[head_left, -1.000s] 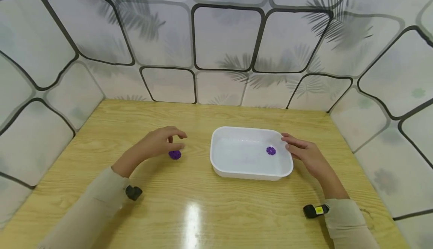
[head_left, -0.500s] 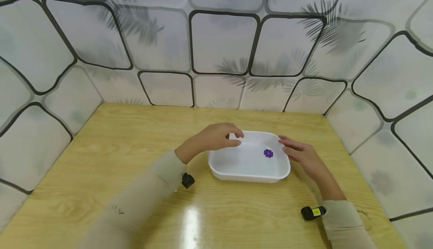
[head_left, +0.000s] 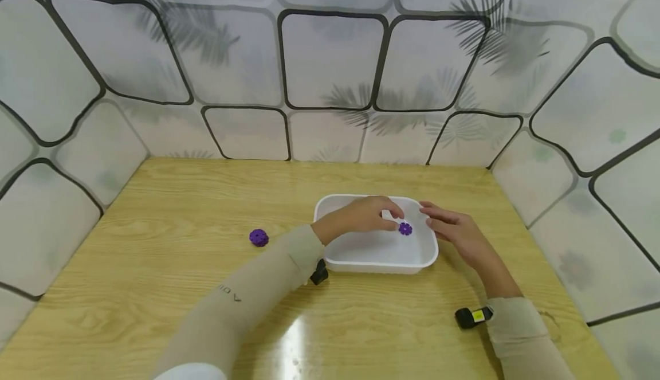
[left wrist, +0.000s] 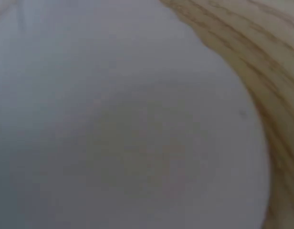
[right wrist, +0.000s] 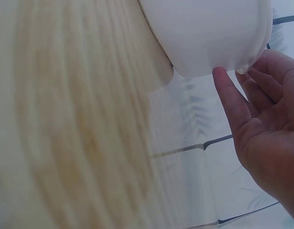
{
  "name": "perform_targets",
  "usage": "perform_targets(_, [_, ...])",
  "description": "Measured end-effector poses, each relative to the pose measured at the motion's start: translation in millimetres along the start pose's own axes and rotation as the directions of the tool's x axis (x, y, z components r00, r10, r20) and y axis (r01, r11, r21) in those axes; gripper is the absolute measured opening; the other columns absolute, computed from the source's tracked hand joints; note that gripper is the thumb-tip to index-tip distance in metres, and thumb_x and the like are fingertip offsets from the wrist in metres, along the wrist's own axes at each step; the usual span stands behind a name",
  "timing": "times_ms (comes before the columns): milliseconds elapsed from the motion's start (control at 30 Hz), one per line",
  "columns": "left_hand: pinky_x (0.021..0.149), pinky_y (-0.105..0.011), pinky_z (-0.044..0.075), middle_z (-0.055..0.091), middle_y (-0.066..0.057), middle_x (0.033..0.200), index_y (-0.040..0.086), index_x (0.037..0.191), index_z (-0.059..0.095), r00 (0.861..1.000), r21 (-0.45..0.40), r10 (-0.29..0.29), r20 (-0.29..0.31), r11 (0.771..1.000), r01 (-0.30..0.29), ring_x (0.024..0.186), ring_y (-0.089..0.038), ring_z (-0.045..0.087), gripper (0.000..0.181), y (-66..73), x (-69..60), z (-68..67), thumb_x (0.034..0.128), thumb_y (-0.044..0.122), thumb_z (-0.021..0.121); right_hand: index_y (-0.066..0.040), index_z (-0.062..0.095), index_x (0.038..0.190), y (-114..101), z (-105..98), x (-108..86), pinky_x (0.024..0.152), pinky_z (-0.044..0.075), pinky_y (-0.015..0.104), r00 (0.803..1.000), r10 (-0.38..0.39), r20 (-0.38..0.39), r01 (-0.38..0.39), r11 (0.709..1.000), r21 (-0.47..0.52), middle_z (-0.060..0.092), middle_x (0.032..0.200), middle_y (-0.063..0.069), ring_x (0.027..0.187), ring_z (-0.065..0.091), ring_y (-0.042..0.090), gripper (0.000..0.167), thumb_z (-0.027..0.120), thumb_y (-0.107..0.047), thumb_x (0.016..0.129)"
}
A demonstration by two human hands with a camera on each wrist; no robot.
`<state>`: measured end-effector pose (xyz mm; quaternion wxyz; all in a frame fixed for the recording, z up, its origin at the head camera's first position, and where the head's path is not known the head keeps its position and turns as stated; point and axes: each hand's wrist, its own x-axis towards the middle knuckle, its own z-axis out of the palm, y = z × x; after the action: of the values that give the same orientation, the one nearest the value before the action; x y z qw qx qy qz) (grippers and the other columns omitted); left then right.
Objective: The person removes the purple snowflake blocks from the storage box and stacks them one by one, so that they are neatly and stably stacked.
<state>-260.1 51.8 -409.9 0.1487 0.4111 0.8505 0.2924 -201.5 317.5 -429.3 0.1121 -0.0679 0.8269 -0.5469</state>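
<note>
A white rectangular tray (head_left: 361,266) stands on the wooden table. A small purple flower-shaped piece (head_left: 405,229) lies inside it toward the right. My left hand (head_left: 363,214) reaches over the tray, thumb and index finger apart, their tips close beside the flower piece. Only the blurred white tray wall (left wrist: 152,119) fills most of the left wrist view. My right hand (head_left: 459,231) touches the tray's right end with fingers and thumb; the right wrist view has the thumb (right wrist: 228,95) against the outer wall. A purple openwork ball (head_left: 259,238) rests left of the tray.
The table (head_left: 206,196) is light wood with a glare spot near the front. Pale patterned walls (head_left: 330,59) enclose its back and sides. A black wrist camera (head_left: 319,272) sits on the left cuff and another (head_left: 471,317) on the right.
My left hand has moved right, from beside the purple ball to above the tray near the flower piece. The ball, hidden by the arm half a second ago, shows again. My right hand stays at the tray.
</note>
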Motion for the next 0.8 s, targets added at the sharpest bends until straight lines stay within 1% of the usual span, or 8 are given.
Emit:
perform_targets(100, [0.095,-0.024,0.049,0.065,0.001,0.127,0.017,0.131,0.066,1.000,-0.012,-0.005,0.003,1.000,0.005,0.116,-0.012,0.059,0.035,1.9,2.4,2.5,0.0996,0.031,0.062,-0.004,0.055,0.144,-0.9,0.4,1.0,0.098,0.049,0.021,1.000,-0.006,0.007,0.006,1.000,0.009,0.034,0.164,0.005,0.152,0.028,0.029,0.053,0.061,-0.036,0.101])
perform_targets(233, [0.097,-0.023,0.047,0.067,0.000,0.124,0.015,0.128,0.068,1.000,-0.005,0.010,0.006,1.000,-0.010,0.115,-0.011,0.060,0.033,3.1,6.2,7.2,0.0983,0.028,0.064,-0.004,0.055,0.144,-0.5,-0.6,0.4,0.098,0.049,0.020,1.000,-0.010,0.013,0.010,1.000,0.002,0.033,0.164,0.005,0.152,0.026,0.029,0.054,0.060,-0.037,0.102])
perform_targets(333, [0.099,-0.022,0.045,0.068,-0.001,0.122,0.013,0.126,0.070,0.999,-0.005,0.023,0.030,1.000,-0.023,0.115,-0.011,0.060,0.032,4.4,9.5,12.7,0.0973,0.026,0.066,-0.004,0.055,0.144,0.6,-0.6,-0.4,0.098,0.049,0.020,1.000,-0.010,0.014,0.010,1.000,0.005,0.033,0.164,0.006,0.153,0.026,0.029,0.054,0.060,-0.037,0.102])
perform_targets(400, [0.100,-0.022,0.044,0.068,0.000,0.122,0.012,0.126,0.070,0.999,-0.004,0.022,0.043,1.000,-0.022,0.116,-0.011,0.059,0.032,5.8,10.7,15.4,0.0972,0.026,0.066,-0.003,0.055,0.144,0.5,-0.1,-0.9,0.097,0.049,0.019,1.000,-0.012,0.012,0.012,1.000,0.010,0.033,0.164,0.006,0.152,0.026,0.029,0.053,0.060,-0.036,0.102])
perform_targets(467, [0.102,-0.022,0.043,0.067,0.000,0.123,0.013,0.127,0.070,0.999,0.003,0.004,0.041,1.000,-0.004,0.117,-0.011,0.058,0.033,7.4,10.9,17.0,0.0970,0.026,0.066,-0.003,0.055,0.143,0.2,0.2,-1.4,0.096,0.049,0.018,1.000,-0.013,0.007,0.013,1.000,0.015,0.033,0.164,0.006,0.152,0.027,0.030,0.053,0.060,-0.036,0.102])
perform_targets(567, [0.103,-0.023,0.043,0.067,0.001,0.123,0.014,0.127,0.070,1.000,0.006,-0.020,0.020,1.000,0.020,0.117,-0.012,0.058,0.033,9.0,10.4,18.2,0.0967,0.027,0.067,-0.002,0.054,0.143,-1.0,0.5,-2.9,0.095,0.049,0.017,1.000,-0.013,0.004,0.013,1.000,0.010,0.033,0.164,0.006,0.151,0.028,0.031,0.053,0.060,-0.036,0.102])
perform_targets(633, [0.103,-0.023,0.043,0.068,0.001,0.123,0.014,0.127,0.070,0.999,-0.014,-0.026,0.019,1.000,0.026,0.117,-0.011,0.059,0.033,10.5,9.8,19.0,0.0969,0.027,0.067,-0.002,0.054,0.143,-1.4,0.3,-3.5,0.095,0.049,0.017,1.000,-0.013,0.005,0.013,1.000,0.011,0.032,0.164,0.007,0.151,0.028,0.031,0.053,0.059,-0.035,0.102])
perform_targets(800, [0.097,-0.018,0.044,0.069,0.002,0.121,0.012,0.129,0.068,0.998,-0.081,-0.024,0.054,0.996,0.028,0.112,-0.007,0.060,0.035,15.5,9.7,23.1,0.0985,0.027,0.065,0.000,0.054,0.143,-3.3,0.6,-3.2,0.095,0.049,0.016,1.000,-0.020,0.004,0.019,0.999,0.034,0.034,0.163,0.008,0.152,0.027,0.031,0.052,0.060,-0.032,0.102])
